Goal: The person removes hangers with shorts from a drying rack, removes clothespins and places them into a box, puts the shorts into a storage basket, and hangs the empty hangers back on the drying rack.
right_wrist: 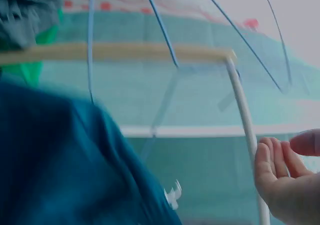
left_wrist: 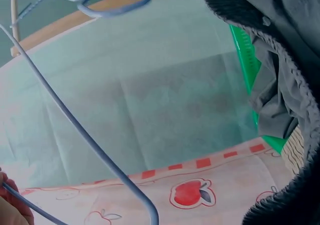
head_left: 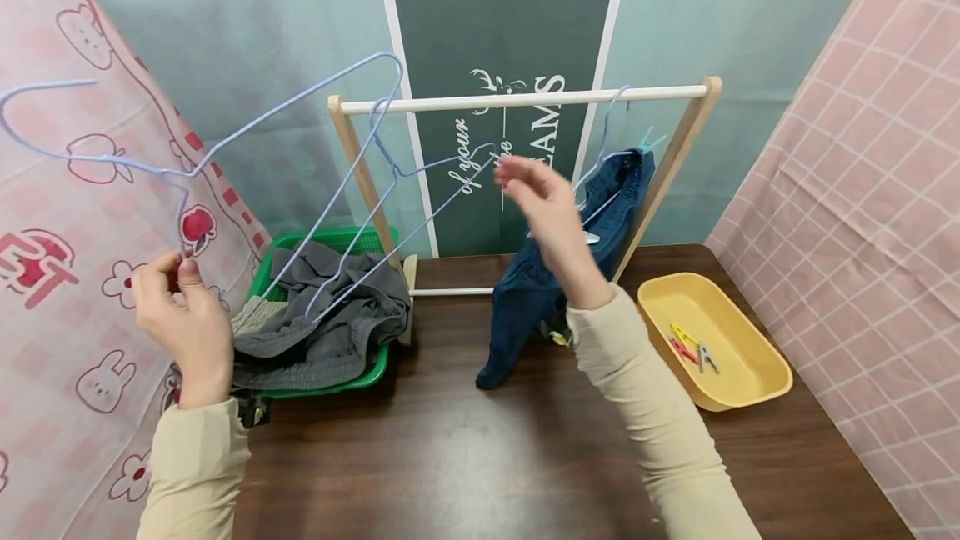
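Note:
A light-blue wire hanger (head_left: 281, 111) is pinched between the thumb and fingers of my left hand (head_left: 187, 323), its hook pointing left. Behind it, another blue hanger (head_left: 431, 165) hangs from the left end of the white rail (head_left: 525, 101). My right hand (head_left: 551, 215) is raised in front of the rack, near that hanger's right end. In the right wrist view, the right hand (right_wrist: 285, 177) has loosely bent fingers with nothing between them and the thumb. To its right, dark-blue trousers (head_left: 517, 294) hang on a hanger, with a light-blue clip (head_left: 649, 140) at the waistband.
A green basket (head_left: 378, 369) holding grey clothing (head_left: 337, 340) stands at left. On the right is a yellow tub (head_left: 738, 348) with several clothespins (head_left: 686, 348). The rack's wooden leg (head_left: 667, 169) rises beside the trousers. Printed cloth hangs at left, patterned cloth at back and right.

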A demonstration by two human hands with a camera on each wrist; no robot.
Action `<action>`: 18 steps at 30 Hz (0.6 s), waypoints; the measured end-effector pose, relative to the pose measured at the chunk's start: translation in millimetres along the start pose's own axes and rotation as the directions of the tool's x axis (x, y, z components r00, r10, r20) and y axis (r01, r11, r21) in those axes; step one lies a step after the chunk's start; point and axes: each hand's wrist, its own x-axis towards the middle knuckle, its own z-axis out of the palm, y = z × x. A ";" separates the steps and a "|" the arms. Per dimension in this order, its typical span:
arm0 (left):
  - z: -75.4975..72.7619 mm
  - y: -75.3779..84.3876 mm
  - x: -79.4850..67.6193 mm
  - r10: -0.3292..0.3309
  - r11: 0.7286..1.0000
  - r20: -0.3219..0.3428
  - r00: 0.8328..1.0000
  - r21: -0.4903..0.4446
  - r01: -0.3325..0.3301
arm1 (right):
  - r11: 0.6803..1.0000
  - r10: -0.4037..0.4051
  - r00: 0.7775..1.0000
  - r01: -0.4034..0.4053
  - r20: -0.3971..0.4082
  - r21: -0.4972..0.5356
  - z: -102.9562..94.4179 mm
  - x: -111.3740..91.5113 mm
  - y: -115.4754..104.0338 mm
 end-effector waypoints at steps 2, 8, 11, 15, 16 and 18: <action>0.5 3.2 -1.2 0.012 1.000 0.003 1.000 -0.012 -0.012 | 0.998 -0.033 0.992 0.040 -0.120 0.057 -15.7 4.8 -4.6; 1.2 9.9 -3.6 0.024 0.999 0.021 0.999 -0.035 -0.023 | 0.965 -0.081 0.870 0.190 -0.486 0.180 -66.9 24.3 -4.2; 1.8 11.2 -4.6 0.035 0.999 0.024 0.999 -0.043 -0.034 | 0.963 -0.079 0.777 0.221 -0.624 0.153 -91.4 32.1 2.5; 3.6 14.0 -6.9 0.057 0.997 0.024 0.998 -0.059 -0.055 | 0.979 -0.052 0.699 0.177 -0.713 0.102 -119.9 39.8 15.2; 4.2 14.7 -7.6 0.057 0.997 0.027 0.998 -0.060 -0.056 | 0.986 -0.035 0.697 0.142 -0.716 0.090 -126.0 41.0 18.2; 5.4 16.6 -8.8 0.057 0.997 0.035 0.998 -0.059 -0.055 | 0.993 0.004 0.708 0.078 -0.707 0.085 -136.8 43.4 23.8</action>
